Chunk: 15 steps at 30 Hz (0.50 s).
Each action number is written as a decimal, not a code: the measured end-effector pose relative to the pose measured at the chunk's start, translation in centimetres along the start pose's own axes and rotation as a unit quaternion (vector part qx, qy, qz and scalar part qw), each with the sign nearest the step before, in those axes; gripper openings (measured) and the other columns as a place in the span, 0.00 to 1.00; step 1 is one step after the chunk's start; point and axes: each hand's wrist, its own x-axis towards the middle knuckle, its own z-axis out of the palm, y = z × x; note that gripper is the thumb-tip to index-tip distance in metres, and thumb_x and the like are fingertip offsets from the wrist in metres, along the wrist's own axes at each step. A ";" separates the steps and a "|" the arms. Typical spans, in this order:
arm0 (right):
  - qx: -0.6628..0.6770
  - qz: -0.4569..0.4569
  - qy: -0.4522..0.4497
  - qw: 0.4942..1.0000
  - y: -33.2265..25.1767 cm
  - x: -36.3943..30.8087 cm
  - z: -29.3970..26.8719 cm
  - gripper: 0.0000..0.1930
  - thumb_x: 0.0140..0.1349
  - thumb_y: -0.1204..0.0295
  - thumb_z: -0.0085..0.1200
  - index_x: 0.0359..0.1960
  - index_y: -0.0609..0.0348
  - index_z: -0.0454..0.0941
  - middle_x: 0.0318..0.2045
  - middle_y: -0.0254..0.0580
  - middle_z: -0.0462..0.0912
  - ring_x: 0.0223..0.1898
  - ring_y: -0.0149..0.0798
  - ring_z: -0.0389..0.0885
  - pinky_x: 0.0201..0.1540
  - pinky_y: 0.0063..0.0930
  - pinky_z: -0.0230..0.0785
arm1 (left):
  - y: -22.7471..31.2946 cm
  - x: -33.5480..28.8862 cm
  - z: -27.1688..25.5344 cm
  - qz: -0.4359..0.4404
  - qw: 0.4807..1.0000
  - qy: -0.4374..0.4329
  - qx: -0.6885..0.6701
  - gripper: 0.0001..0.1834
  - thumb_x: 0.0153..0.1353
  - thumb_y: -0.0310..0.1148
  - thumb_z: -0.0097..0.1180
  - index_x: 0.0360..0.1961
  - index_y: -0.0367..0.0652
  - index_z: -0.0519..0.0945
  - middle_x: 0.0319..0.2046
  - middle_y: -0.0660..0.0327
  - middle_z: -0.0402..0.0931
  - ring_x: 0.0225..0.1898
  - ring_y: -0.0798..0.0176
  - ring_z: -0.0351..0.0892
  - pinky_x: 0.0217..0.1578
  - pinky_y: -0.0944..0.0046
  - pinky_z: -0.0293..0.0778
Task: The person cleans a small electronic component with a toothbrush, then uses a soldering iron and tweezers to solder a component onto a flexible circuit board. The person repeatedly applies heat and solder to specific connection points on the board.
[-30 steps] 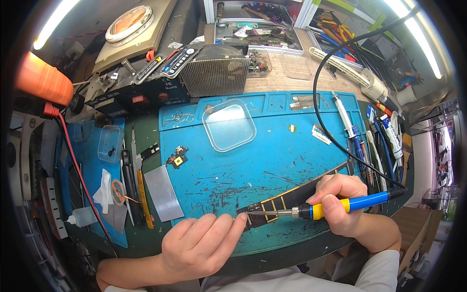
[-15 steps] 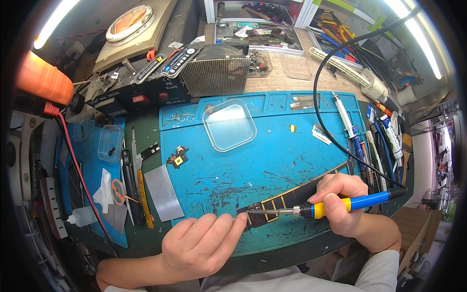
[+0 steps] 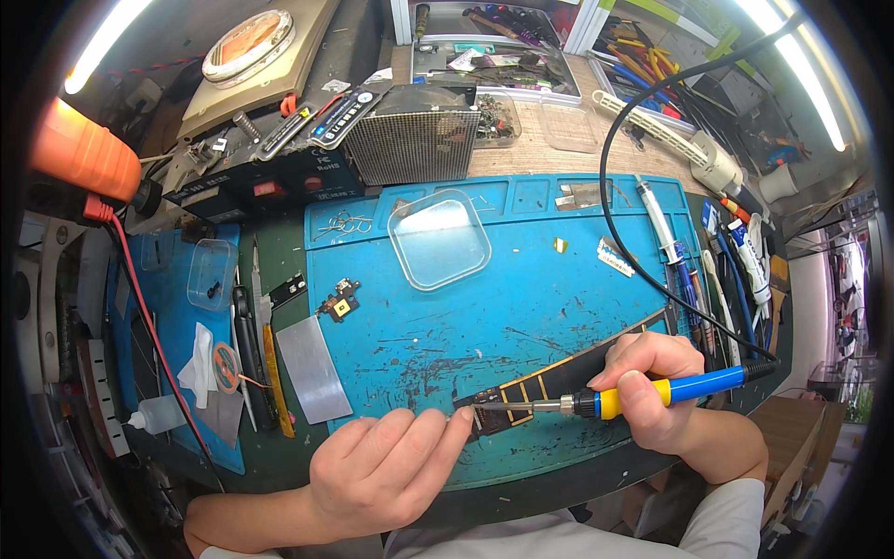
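My right hand (image 3: 659, 396) grips a soldering iron (image 3: 710, 382) with a blue and yellow handle, held almost level. Its metal tip points left and reaches the end of a long dark circuit board (image 3: 514, 416) with gold-coloured stripes, which lies slantwise on the blue work mat (image 3: 545, 298). By that same end is my left hand (image 3: 386, 466), its fingers curled and thumb and fingertip close together beside the iron's tip. Whatever those fingertips hold, if anything, is hidden. Part of the board's right portion passes behind my right hand.
A clear plastic tray (image 3: 442, 279) stands on the mat, with a small circuit piece (image 3: 341, 300) and a metal plate (image 3: 315, 368) to its left. The iron's black cable (image 3: 603, 186) loops over the right side. A razor blade (image 3: 616, 257) and a syringe (image 3: 659, 222) lie there.
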 end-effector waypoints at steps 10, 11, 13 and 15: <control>0.017 0.005 0.028 0.999 -0.1 -0.2 0.0 0.07 0.70 0.74 0.59 0.33 0.64 0.83 0.27 0.43 0.87 0.26 0.30 0.82 0.31 0.26 0.75 | 0.0 0.0 0.0 -0.002 1.000 -0.001 0.002 0.17 0.53 0.29 0.67 0.46 0.43 0.92 0.40 0.67 0.80 0.36 0.69 0.78 0.30 0.70 0.66; 0.014 0.006 0.027 1.000 -0.1 -0.2 0.0 0.07 0.70 0.74 0.59 0.33 0.64 0.83 0.27 0.43 0.87 0.26 0.30 0.82 0.30 0.25 0.75 | 0.0 0.0 -0.1 -0.002 1.000 0.000 0.003 0.18 0.53 0.29 0.66 0.46 0.43 0.92 0.40 0.67 0.81 0.36 0.69 0.78 0.30 0.70 0.66; 0.015 0.008 0.027 0.999 -0.1 -0.2 0.0 0.08 0.71 0.73 0.58 0.33 0.64 0.83 0.27 0.43 0.87 0.26 0.29 0.82 0.30 0.25 0.74 | 0.0 0.0 0.0 -0.002 1.000 0.003 0.003 0.18 0.52 0.29 0.66 0.46 0.43 0.92 0.40 0.67 0.81 0.36 0.69 0.78 0.30 0.70 0.66; 0.021 0.009 0.031 0.999 -0.1 -0.3 0.0 0.08 0.71 0.73 0.58 0.33 0.63 0.83 0.27 0.42 0.87 0.26 0.29 0.81 0.30 0.25 0.74 | 0.0 -0.1 0.1 -0.001 1.000 0.009 0.002 0.18 0.52 0.29 0.66 0.46 0.43 0.92 0.41 0.67 0.81 0.36 0.69 0.78 0.30 0.70 0.67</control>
